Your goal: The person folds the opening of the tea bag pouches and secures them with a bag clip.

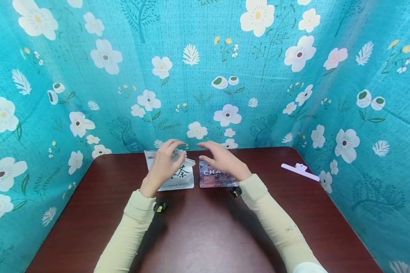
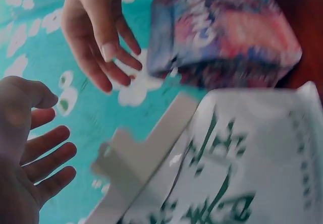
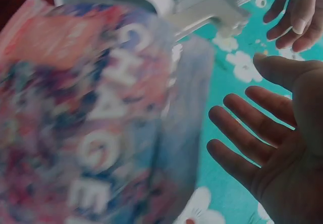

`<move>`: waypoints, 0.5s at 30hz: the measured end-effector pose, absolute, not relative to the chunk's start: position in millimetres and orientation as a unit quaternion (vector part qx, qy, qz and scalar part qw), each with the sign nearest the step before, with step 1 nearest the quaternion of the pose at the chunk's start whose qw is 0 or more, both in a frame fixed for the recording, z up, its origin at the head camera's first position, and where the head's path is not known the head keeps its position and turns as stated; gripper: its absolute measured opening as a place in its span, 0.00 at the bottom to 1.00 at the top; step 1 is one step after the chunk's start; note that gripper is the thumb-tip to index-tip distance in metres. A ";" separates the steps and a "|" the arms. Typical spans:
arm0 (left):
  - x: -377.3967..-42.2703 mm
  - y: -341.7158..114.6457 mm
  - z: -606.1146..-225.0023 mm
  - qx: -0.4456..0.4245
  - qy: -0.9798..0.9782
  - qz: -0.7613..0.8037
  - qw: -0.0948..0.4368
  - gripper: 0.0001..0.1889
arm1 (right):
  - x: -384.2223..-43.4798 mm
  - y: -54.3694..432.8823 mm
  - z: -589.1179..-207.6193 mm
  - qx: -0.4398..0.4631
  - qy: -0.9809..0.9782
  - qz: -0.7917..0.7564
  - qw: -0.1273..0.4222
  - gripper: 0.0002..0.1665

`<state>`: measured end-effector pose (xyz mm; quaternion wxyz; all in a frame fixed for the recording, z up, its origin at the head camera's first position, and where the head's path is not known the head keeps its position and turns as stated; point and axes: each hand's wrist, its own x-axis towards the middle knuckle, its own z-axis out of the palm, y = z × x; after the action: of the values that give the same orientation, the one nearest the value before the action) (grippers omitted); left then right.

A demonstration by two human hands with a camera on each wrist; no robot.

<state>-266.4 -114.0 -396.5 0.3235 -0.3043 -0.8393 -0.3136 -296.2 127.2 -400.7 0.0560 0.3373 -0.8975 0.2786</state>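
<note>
A white pouch point(image 1: 182, 182) with large green characters lies at the back of the table, a pale bag clip point(image 2: 144, 158) set along its top. Beside it on the right is a multicoloured pouch point(image 1: 210, 181) with white lettering and a pinkish patch. My left hand point(image 1: 164, 161) hovers over the white pouch, fingers loosely bent, thumb apart, nothing held. Over the multicoloured pouch, my right hand point(image 1: 225, 161) is likewise relaxed and holds nothing, its fingers spread in the right wrist view. Each hand hides part of the pouch beneath it.
A lilac bag clip point(image 1: 300, 171) lies near the table's right edge. The dark red-brown table point(image 1: 198, 227) is bounded at the back and sides by a teal flowered curtain point(image 1: 205, 76).
</note>
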 end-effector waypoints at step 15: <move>-272.1 -42.5 -444.8 -0.360 -0.869 -0.150 0.306 0.24 | -297.6 176.6 -437.7 0.317 -0.904 0.277 0.077 0.29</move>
<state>-272.1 -42.5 -444.8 0.3062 -0.3597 -0.8685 -0.1501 -297.6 176.6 -437.7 0.0775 0.3167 -0.9038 0.2772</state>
